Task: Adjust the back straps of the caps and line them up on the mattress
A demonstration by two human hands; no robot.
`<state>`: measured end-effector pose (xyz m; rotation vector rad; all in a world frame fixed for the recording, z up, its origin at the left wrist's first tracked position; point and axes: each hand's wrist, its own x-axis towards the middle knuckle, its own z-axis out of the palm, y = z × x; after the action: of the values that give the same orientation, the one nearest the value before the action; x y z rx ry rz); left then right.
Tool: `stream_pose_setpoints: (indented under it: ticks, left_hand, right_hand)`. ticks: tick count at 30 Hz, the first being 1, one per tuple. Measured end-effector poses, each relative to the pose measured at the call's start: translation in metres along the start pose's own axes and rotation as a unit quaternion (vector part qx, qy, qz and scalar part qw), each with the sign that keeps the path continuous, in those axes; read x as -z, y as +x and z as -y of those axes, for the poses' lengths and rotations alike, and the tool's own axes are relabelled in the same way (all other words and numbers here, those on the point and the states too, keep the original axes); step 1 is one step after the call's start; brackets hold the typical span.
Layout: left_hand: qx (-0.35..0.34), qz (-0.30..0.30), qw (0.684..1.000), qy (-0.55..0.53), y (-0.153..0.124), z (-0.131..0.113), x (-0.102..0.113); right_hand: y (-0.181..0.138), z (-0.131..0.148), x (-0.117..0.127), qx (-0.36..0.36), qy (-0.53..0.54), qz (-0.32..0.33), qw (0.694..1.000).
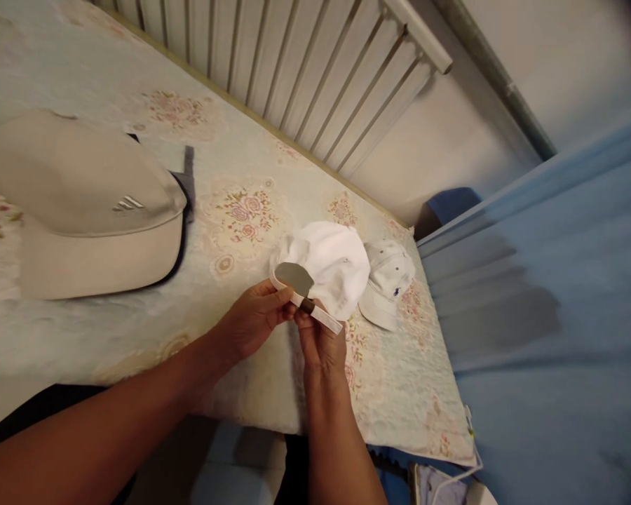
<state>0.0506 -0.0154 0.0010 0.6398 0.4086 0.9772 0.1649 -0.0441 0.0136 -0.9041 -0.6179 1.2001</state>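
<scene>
Head view, two hands, one held white cap

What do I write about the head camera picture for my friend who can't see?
Someone's left hand and right hand hold a white cap by its back strap over a flowery bedcover. A beige cap lies on the left, a pale cap right, near a blue curtain.

On the bed before us we see the leftmost cap and, well apart, the rightmost cap, with the middle cap between them in our left hand and right hand, the railing behind along the far edge, and the curtain to the right.
</scene>
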Motion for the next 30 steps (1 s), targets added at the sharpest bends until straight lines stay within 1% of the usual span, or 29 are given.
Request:
stream_pose_setpoints:
  ticks: [4, 9, 11, 17, 22, 26, 30]
  left_hand:
    - [0.003, -0.014, 0.999, 0.03, -0.001, 0.003, -0.002]
    - [-0.022, -0.006, 0.996, 0.091, -0.001, 0.005, -0.002]
    - [-0.03, -0.004, 0.995, 0.097, -0.001, 0.004, -0.004]
    - [-0.058, -0.002, 0.992, 0.116, -0.001, -0.002, -0.011]
    - [-0.057, 0.003, 0.992, 0.116, 0.0, -0.005, -0.012]
    - [-0.05, -0.013, 0.992, 0.119, 0.0, -0.006, -0.012]
    - [-0.043, -0.024, 0.991, 0.123, 0.0, -0.006, -0.011]
  right_hand:
    - [0.001, -0.001, 0.001, 0.001, -0.007, -0.021, 1.0]
    - [0.0, 0.0, -0.001, 0.008, -0.001, -0.001, 1.0]
    - [-0.002, 0.001, -0.003, 0.009, 0.001, 0.0, 1.0]
    - [-0.004, 0.005, -0.009, 0.023, 0.013, -0.031, 0.999]
    - [-0.005, 0.005, -0.007, 0.045, 0.017, -0.043, 0.998]
    - [-0.005, 0.003, -0.005, 0.063, -0.005, -0.052, 0.997]
    - [-0.006, 0.003, -0.006, 0.063, -0.023, -0.048, 0.997]
